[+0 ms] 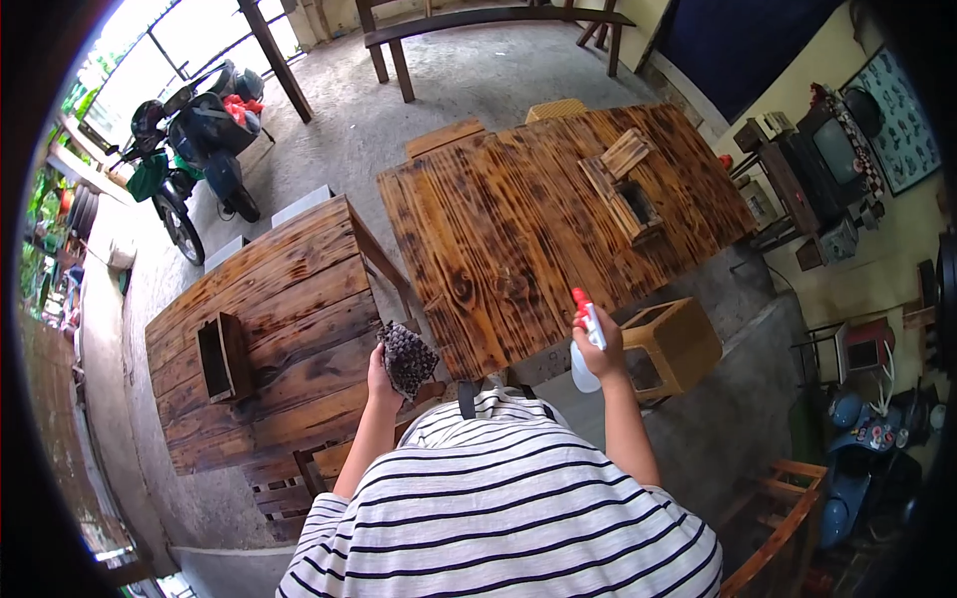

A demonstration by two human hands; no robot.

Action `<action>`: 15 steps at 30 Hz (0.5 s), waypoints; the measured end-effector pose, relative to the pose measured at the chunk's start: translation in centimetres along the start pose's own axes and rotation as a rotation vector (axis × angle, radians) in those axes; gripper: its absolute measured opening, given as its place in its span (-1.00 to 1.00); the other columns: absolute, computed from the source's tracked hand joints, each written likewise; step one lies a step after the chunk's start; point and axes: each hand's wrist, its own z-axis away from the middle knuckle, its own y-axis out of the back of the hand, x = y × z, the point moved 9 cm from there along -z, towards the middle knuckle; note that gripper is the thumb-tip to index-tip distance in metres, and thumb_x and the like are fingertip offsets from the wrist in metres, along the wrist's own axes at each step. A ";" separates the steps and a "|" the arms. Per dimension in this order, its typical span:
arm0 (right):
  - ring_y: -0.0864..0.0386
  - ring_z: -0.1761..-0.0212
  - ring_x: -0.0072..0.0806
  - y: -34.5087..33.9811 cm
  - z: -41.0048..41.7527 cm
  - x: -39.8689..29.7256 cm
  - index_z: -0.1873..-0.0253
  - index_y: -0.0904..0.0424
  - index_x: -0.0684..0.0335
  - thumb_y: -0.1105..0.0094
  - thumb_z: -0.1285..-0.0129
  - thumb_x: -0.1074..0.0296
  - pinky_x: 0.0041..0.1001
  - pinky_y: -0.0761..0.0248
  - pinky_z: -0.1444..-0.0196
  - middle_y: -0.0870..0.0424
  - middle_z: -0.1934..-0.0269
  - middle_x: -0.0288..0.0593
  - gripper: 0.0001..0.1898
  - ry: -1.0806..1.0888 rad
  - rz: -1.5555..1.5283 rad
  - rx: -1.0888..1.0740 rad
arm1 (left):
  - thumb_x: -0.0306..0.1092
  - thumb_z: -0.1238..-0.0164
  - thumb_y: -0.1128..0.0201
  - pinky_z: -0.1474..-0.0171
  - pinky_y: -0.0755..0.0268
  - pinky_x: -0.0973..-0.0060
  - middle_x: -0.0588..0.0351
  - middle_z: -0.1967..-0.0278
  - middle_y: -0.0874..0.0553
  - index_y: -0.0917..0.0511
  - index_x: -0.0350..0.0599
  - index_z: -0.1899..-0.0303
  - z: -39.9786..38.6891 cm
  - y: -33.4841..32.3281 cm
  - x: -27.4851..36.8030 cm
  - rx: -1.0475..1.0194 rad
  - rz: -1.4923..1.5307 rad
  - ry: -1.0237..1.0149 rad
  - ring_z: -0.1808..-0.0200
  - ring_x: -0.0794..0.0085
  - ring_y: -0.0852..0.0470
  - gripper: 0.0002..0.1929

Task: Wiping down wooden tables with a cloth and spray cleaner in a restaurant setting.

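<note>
My left hand (383, 383) grips a dark grey, knobbly chenille cloth (408, 360) near the right edge of the left wooden table (306, 351). In my right hand (607, 350) is a spray bottle (585, 371) with a white body and a red nozzle, its tip pointing forward over the near edge of the larger wooden table (493, 224). Both tabletops are planked and dark-grained. A wooden box (635, 205) with a compartment lies toward the right of the larger table. An open-topped wooden box (230, 359) stands on the left table.
A yellow stool (673, 347) is close to my right hand, beside the larger table. A wooden chair (314, 471) is at lower left and another (777, 523) at lower right. A bench (501, 19) stands at the back. Motorbikes (202, 142) are parked at upper left.
</note>
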 end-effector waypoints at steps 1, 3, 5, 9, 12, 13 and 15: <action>-0.66 0.34 -0.25 -0.6 0.1 -0.3 0.20 -0.54 0.30 -0.17 -0.09 0.44 -0.38 -0.47 0.30 -0.65 0.39 -0.05 -0.84 -0.023 0.021 -0.106 | 0.05 -0.46 0.15 -0.20 -0.43 0.12 -0.05 -0.04 -0.66 -0.51 -0.13 -0.14 -0.3 -0.4 -0.4 -0.001 -0.005 0.008 -0.08 0.09 -0.62 -0.49; -0.64 0.36 -0.15 -1.7 0.3 -1.9 0.19 -0.54 0.32 -0.19 -0.05 0.45 -0.37 -0.48 0.28 -0.65 0.37 -0.03 -0.80 -0.012 0.199 -0.269 | 0.06 -0.45 0.14 -0.19 -0.44 0.13 -0.04 -0.04 -0.67 -0.51 -0.13 -0.15 -0.6 -1.2 -0.8 0.025 -0.049 0.007 -0.08 0.11 -0.62 -0.48; -0.63 0.37 -0.11 -2.1 1.0 -1.2 0.19 -0.53 0.34 -0.19 -0.04 0.45 -0.36 -0.48 0.29 -0.64 0.37 0.00 -0.79 -0.043 0.239 -0.364 | 0.05 -0.46 0.12 -0.18 -0.45 0.16 -0.02 -0.03 -0.67 -0.51 -0.13 -0.15 -0.9 -2.3 -1.0 0.037 -0.058 -0.022 -0.07 0.14 -0.63 -0.49; -0.53 0.48 -0.41 1.4 0.8 -1.0 0.19 -0.52 0.32 -0.11 -0.12 0.49 -0.41 -0.40 0.40 -0.61 0.41 -0.15 -0.86 -0.036 -0.058 -0.102 | 0.01 -0.46 0.03 -0.15 -0.47 0.27 0.03 -0.01 -0.68 -0.51 -0.16 -0.13 -2.3 -4.1 1.3 0.034 -0.066 -0.249 -0.06 0.23 -0.65 -0.53; -0.39 0.46 -0.68 5.0 -0.3 1.8 0.05 -0.47 0.28 -0.02 -0.21 0.53 -0.52 -0.34 0.40 -0.54 0.26 -0.31 -0.79 -0.174 -0.345 0.047 | -0.13 -0.51 -0.05 0.01 -0.50 0.47 0.10 0.03 -0.66 -0.47 -0.24 -0.13 -2.7 -7.0 5.0 0.199 -0.365 -0.594 0.07 0.44 -0.65 -0.61; -0.39 0.45 -0.67 5.7 -1.2 1.2 0.02 -0.45 0.29 -0.01 -0.22 0.53 -0.53 -0.34 0.37 -0.53 0.20 -0.29 -0.77 -0.101 -0.359 0.099 | -0.19 -0.54 -0.03 0.02 -0.49 0.53 0.10 0.05 -0.64 -0.44 -0.22 -0.14 -2.7 -9.7 5.7 0.075 -0.511 -0.716 0.07 0.47 -0.63 -0.66; -0.40 0.43 -0.66 6.3 -3.2 -0.1 -0.01 -0.43 0.29 0.01 -0.23 0.52 -0.55 -0.35 0.32 -0.51 0.11 -0.26 -0.76 -0.019 -0.370 0.174 | -0.28 -0.53 -0.04 -0.04 -0.43 0.56 0.05 0.00 -0.64 -0.43 -0.24 -0.16 -4.6 -12.3 5.3 -0.009 -0.955 -0.802 -0.01 0.46 -0.60 -0.68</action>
